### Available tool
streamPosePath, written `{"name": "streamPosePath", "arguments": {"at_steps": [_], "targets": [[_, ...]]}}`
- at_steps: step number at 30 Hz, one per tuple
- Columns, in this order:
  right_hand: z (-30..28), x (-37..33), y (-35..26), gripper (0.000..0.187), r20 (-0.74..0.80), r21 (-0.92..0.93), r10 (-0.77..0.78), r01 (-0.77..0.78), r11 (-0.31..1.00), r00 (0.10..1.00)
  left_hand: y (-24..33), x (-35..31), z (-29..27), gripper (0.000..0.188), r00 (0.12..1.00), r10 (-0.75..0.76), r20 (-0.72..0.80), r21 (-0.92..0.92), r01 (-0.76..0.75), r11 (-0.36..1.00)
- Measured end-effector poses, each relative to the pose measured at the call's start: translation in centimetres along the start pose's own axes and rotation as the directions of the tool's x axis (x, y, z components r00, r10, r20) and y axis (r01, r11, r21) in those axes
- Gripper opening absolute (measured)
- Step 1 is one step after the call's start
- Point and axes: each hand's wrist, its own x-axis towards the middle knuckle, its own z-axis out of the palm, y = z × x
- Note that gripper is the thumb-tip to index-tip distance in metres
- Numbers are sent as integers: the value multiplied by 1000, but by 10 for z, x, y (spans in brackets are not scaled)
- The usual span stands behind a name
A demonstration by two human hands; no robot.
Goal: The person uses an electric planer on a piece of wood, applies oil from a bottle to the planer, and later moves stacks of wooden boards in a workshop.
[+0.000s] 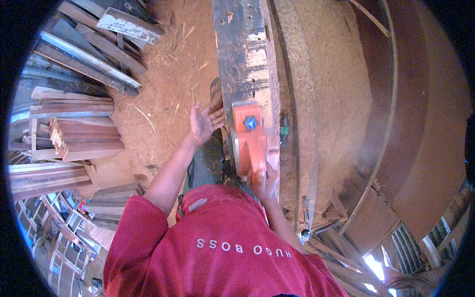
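Observation:
An orange electric hand planer (245, 114) with a blue front knob rests on a long plank (237, 54). Dark, worn coating covers much of the plank, with pale bare wood showing in patches along its right side. My right hand (265, 182) is wrapped round the planer's rear handle. To the left of the plank, my left hand (204, 123) is held with its fingers spread, its fingertips close to the plank's left edge; I cannot tell whether they touch. The planer's underside is hidden against the wood.
Stacked boards (89, 138) and loose planks (91, 54) lie on the left. Sawdust covers the floor (163, 64). Right of the plank are a small green and black object (284, 129), a long beam (304, 109) and a slim tool (306, 210). Brown sheeting (410, 109) curves along the far right.

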Motion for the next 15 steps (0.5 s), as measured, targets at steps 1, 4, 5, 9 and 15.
{"name": "streamPosePath", "arguments": {"at_steps": [1, 4, 5, 9, 15], "targets": [[1, 19, -13, 64, 52, -23, 7, -6, 1000, 999, 1, -1, 0, 87, 1000, 5, 2, -4, -5, 1000], [17, 96, -35, 58, 27, -140, -172, 174, 975, 985, -1, -6, 0, 88, 1000, 15, -9, 41, -15, 999], [26, 127, -43, 56, -24, -224, -295, 282, 933, 955, -4, -5, -4, 88, 1000, 27, 8, 26, -27, 999], [55, 246, -115, 57, -57, -182, -480, 464, 867, 875, -12, -2, -14, 89, 994, 63, 87, -14, -62, 998], [63, 284, -133, 52, -4, -196, -444, 434, 879, 896, -29, 11, -36, 82, 993, 46, 104, -89, -37, 995]]}}
